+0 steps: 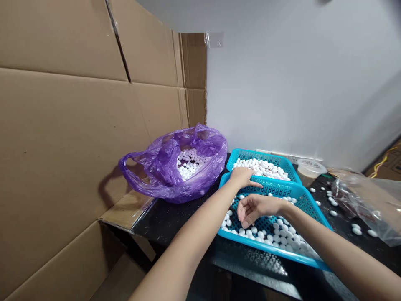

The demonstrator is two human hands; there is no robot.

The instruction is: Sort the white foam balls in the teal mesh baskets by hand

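My left hand [242, 177] is at the place where two blue plastic baskets meet, its thumb stretched out along the rim. Its other fingers are partly hidden toward the far basket [290, 164], which holds a heap of small white balls [263, 168]. Over the near basket [308, 198], my right hand [253, 208] hangs with its fingers curled in toward the thumb. Whether anything lies inside those curled fingers cannot be made out. Loose white balls [283, 235] cover part of the near basket's floor, mostly along its front and right side.
A purple plastic bag [200, 188] with more white balls stands open at the left on the black table [156, 225]. On the right are a round clear tub [310, 169], stray balls and a clear plastic bag [360, 200]. Cardboard [78, 125] walls off the left side.
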